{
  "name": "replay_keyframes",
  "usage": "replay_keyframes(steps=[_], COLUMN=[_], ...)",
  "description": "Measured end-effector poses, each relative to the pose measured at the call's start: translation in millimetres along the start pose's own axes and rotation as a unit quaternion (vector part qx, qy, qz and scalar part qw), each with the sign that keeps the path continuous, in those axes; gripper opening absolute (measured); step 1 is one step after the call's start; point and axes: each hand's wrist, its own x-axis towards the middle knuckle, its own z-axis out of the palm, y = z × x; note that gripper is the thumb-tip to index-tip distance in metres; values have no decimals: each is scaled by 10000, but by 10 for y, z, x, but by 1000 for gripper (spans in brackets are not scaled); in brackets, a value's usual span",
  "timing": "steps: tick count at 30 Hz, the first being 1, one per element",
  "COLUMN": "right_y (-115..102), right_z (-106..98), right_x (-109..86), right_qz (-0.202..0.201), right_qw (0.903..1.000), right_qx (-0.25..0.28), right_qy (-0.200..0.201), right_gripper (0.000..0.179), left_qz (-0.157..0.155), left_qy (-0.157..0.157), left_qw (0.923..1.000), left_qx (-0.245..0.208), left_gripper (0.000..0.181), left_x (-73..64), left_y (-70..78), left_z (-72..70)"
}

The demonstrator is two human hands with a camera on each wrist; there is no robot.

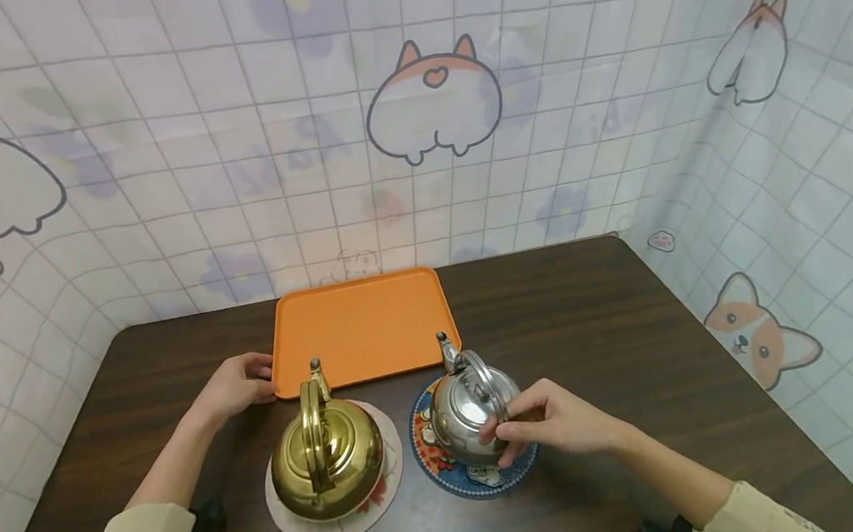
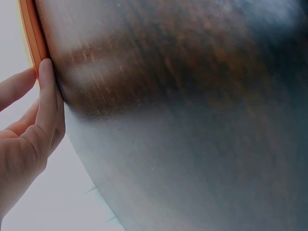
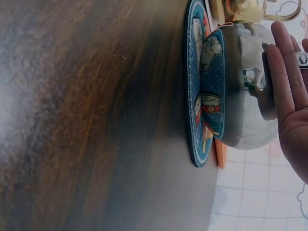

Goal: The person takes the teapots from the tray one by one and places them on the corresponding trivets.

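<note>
My left hand (image 1: 236,385) is beside the left edge of an orange tray (image 1: 359,325), its fingertips right at the rim. The left wrist view shows those fingers (image 2: 45,96) fairly straight against the tray's edge (image 2: 33,36). With the thumb and fingers of my right hand (image 1: 551,419) I hold the near end of the handle on a silver kettle (image 1: 457,422). The kettle stands upright on a round blue patterned mat (image 1: 451,485), its spout towards the tray. In the right wrist view the outer fingers extend straight past the kettle (image 3: 245,96); the thumb is hidden.
A gold kettle (image 1: 329,457) stands on a round pale mat (image 1: 289,523) left of the silver one, its spout overlapping the tray's near edge in the head view. The dark wooden table (image 1: 588,312) meets wall sheets (image 1: 614,159) with a grid and dog print.
</note>
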Motion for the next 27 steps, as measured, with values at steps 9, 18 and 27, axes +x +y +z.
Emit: replay_keyframes(steps=[9,18,27], right_y=[-40,-285,-412], right_z=[-56,-492,-1145], right_x=[-1,-170,-218], right_qz=[75,210,970], right_qw=[9995,9845,8707], right_qx=[288,-1106,-3494], right_qy=[84,1343,3323], right_gripper=[26,24,39], left_qz=[86,438,1222], left_qy=[47,-28,941], left_qw=[9998,9952,9467], left_qx=[194,879,2829], left_gripper=[55,54,53], left_x=[-14,-142,-295], left_y=[-4,-64,-94], left_z=[-12,-104,-337])
